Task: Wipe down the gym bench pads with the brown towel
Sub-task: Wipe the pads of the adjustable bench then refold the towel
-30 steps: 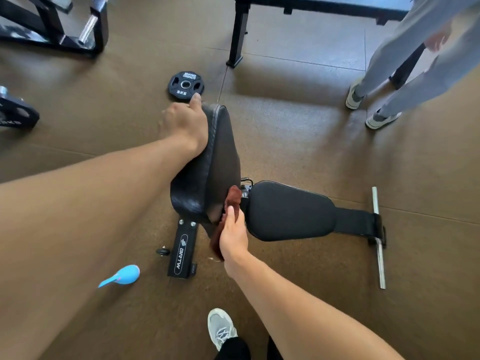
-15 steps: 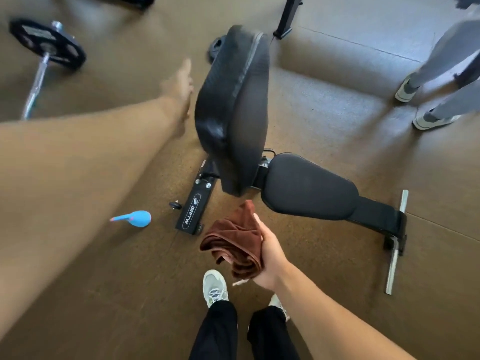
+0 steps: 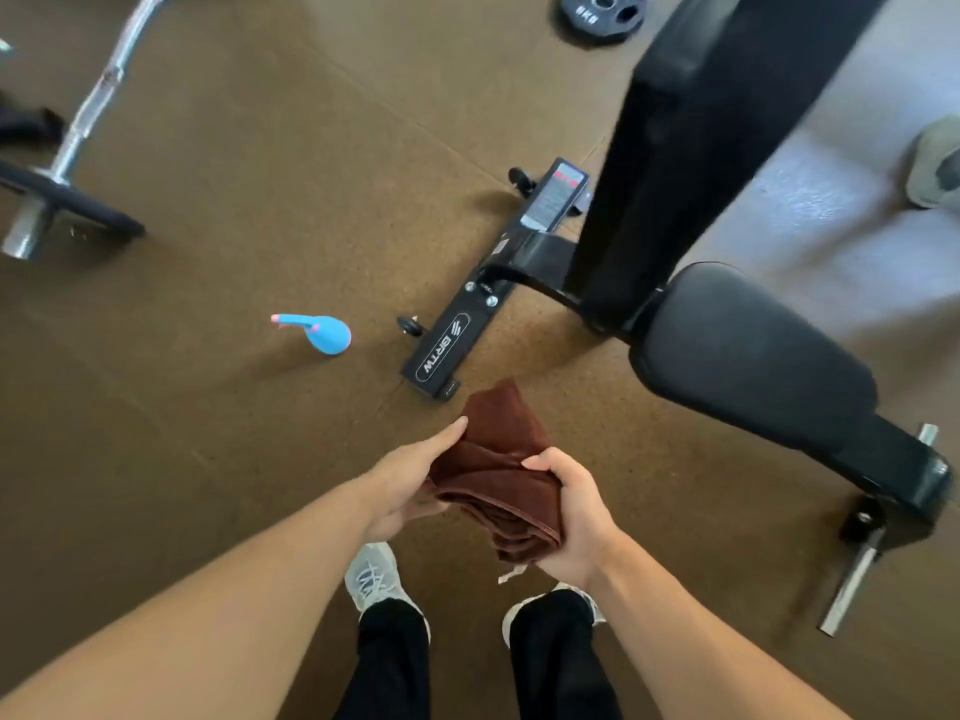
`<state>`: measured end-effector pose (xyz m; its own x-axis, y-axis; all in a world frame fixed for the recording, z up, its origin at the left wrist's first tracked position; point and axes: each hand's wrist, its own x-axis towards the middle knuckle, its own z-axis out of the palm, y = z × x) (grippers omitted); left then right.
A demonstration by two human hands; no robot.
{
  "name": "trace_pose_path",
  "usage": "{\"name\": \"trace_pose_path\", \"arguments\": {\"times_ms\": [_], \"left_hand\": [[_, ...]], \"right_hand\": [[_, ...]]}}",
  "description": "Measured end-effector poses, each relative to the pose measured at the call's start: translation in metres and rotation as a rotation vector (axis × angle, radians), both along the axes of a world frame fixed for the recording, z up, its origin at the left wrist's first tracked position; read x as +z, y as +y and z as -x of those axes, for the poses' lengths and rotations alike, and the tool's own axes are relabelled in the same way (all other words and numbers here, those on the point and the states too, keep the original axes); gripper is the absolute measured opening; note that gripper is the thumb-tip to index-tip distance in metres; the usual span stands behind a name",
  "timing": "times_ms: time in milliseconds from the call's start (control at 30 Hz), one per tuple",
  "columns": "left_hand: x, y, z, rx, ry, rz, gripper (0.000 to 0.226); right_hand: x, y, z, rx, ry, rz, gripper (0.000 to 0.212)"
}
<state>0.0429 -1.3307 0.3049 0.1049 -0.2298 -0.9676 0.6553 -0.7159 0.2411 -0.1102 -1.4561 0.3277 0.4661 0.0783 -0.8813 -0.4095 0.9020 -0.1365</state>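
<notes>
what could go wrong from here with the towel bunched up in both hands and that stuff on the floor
1. The brown towel is bunched between the left hand and right hand; wiped that way, it may cover little of the seat pad per pass.
2. The blue spray bottle lies near the person's feet, a likely trip hazard.
3. The bench's foot bar sits just ahead of the feet and could catch a toe.

Both hands meet low in the middle, the left hand (image 3: 410,480) and right hand (image 3: 574,517) either side of the folded brown terry towel (image 3: 498,470), above the grey sneakers (image 3: 374,576). To the right runs the black padded gym bench: raised back pad (image 3: 691,148), seat pad (image 3: 748,350) below it. Left on the floor lies the blue teardrop spray bottle (image 3: 324,332), the steel barbell (image 3: 78,132) farther left, the black weight plate (image 3: 600,13) up top.
</notes>
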Motion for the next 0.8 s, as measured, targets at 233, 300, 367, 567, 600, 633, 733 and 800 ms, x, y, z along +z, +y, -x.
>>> {"name": "trace_pose_path", "arguments": {"times_ms": [233, 300, 367, 567, 600, 633, 733, 800], "left_hand": [[-0.031, 0.1, -0.031, 0.622, -0.385, -0.054, 0.045], [-0.026, 0.141, -0.052, 0.678, -0.452, -0.106, 0.048], [-0.022, 0.177, -0.071, 0.739, -0.428, -0.116, 0.052], [0.005, 0.265, -0.105, 0.621, -0.393, -0.047, 0.038], [0.009, 0.273, -0.105, 0.575, -0.423, -0.034, 0.037], [0.012, 0.28, -0.104, 0.523, -0.447, -0.036, 0.037], [0.007, 0.297, -0.1, 0.431, -0.495, -0.044, 0.038], [0.003, 0.305, -0.099, 0.465, -0.517, -0.053, 0.04]], "right_hand": [[-0.035, 0.088, -0.073, 0.097, 0.16, 0.137, 0.034], [-0.042, 0.125, -0.101, 0.141, 0.219, 0.211, 0.035], [-0.05, 0.153, -0.119, 0.223, 0.232, 0.314, 0.04], [-0.072, 0.22, -0.16, 0.809, 0.187, 0.586, 0.048], [-0.069, 0.225, -0.168, 0.924, 0.125, 0.641, 0.057], [-0.064, 0.229, -0.177, 1.044, 0.027, 0.728, 0.072], [-0.06, 0.245, -0.21, 1.277, -0.415, 0.928, 0.089], [-0.066, 0.256, -0.229, 1.416, -0.654, 1.011, 0.077]]}}
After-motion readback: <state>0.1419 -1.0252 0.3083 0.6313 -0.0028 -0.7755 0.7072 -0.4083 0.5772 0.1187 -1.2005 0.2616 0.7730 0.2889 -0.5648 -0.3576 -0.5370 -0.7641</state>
